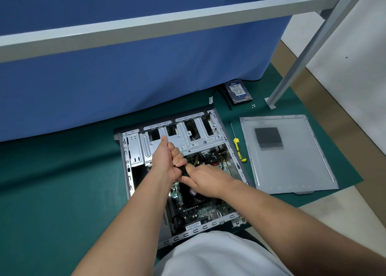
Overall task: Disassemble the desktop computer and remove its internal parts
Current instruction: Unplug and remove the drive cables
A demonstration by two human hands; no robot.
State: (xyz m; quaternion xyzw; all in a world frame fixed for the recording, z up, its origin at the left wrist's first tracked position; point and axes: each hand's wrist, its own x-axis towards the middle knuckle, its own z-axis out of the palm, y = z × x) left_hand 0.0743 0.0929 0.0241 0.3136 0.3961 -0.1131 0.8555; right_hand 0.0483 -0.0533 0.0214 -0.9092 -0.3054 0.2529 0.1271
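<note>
Black cable bundle (pixel 184 170) is gripped by both hands (pixel 167 160) (pixel 203 178) at centre frame; side panel (pixel 288 152) and hard drive (pixel 238 91) are already out (motherboard (pixel 198 207) remains).

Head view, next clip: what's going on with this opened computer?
A person is stripping a desktop computer case lying open on a green mat. Both hands, left hand and right hand, grip a black cable bundle above the motherboard. The side panel, a yellow-handled screwdriver and a removed hard drive lie on the mat beside the case.
</note>
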